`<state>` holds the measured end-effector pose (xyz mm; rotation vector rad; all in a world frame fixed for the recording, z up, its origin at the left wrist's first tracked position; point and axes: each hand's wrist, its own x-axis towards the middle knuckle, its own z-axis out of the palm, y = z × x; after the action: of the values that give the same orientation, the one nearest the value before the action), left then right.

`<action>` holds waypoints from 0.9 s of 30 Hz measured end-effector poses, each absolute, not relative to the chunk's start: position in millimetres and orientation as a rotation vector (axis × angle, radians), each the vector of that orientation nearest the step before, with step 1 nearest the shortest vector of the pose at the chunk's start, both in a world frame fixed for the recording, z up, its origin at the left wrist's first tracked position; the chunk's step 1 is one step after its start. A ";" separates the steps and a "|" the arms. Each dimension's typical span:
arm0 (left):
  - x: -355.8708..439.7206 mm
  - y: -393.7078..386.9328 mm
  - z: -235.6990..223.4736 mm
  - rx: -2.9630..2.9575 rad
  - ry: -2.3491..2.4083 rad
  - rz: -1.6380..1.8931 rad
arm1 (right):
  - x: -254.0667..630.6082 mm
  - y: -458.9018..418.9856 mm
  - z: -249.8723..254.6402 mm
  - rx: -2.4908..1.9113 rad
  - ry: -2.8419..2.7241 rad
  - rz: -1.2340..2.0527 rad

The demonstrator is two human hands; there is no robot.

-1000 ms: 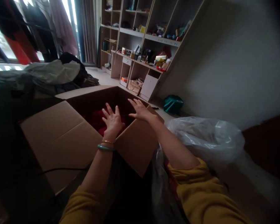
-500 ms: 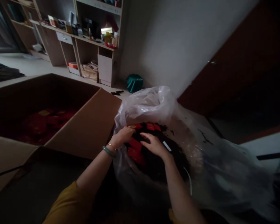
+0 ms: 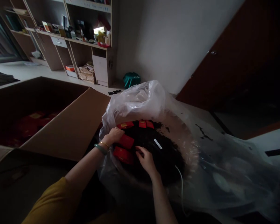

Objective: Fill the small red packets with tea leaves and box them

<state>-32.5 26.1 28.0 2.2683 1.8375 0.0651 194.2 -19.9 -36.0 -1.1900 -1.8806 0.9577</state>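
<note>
A clear plastic bag [image 3: 135, 96] stands with its mouth wide, holding a dark heap of loose, leaf-like bits [image 3: 164, 158]. My left hand [image 3: 114, 136] is at the bag's left side, fingers curled over the edge of a red packet [image 3: 127, 141]; its fingertips are partly hidden. Just below lies another red packet [image 3: 123, 155], and several more red packets [image 3: 142, 123] sit along the far rim of the heap. Low over the dark heap, my right hand [image 3: 146, 158] has its fingers loosely bent and a little apart, with nothing visible in them.
To the left is a large cardboard box [image 3: 67, 124] with red packets [image 3: 29, 123] inside. A white strip [image 3: 158, 144] lies on the heap, and a white cord [image 3: 180, 180] hangs at its right. Behind are a green bag [image 3: 131, 80], a shelf unit [image 3: 100, 70] and a brown door [image 3: 214, 71].
My right hand has moved down and toward me, away from my left hand. The view has shifted, so more of the red packets at the left shows.
</note>
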 end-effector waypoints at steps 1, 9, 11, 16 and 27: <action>-34.0 26.6 29.8 2.280 1.813 0.039 | 194.8 -20.4 -38.8 -1.199 -1.851 0.948; -36.7 16.3 57.1 2.266 1.980 -0.019 | 194.0 -26.2 -46.4 -1.256 -1.717 0.929; -31.0 6.5 56.2 2.271 1.974 -0.047 | 192.2 -26.7 -46.5 -1.250 -1.722 0.911; -18.1 -22.6 37.3 2.368 1.898 -0.058 | 189.8 -27.7 -47.3 -1.225 -1.773 0.855; -20.4 9.2 26.1 2.126 2.026 -0.158 | 191.5 -28.2 -43.4 -1.249 -1.756 0.879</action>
<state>-20.4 9.2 26.1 2.1264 2.0264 -0.1577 191.5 -28.2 -43.4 -1.2494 -1.7560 0.8792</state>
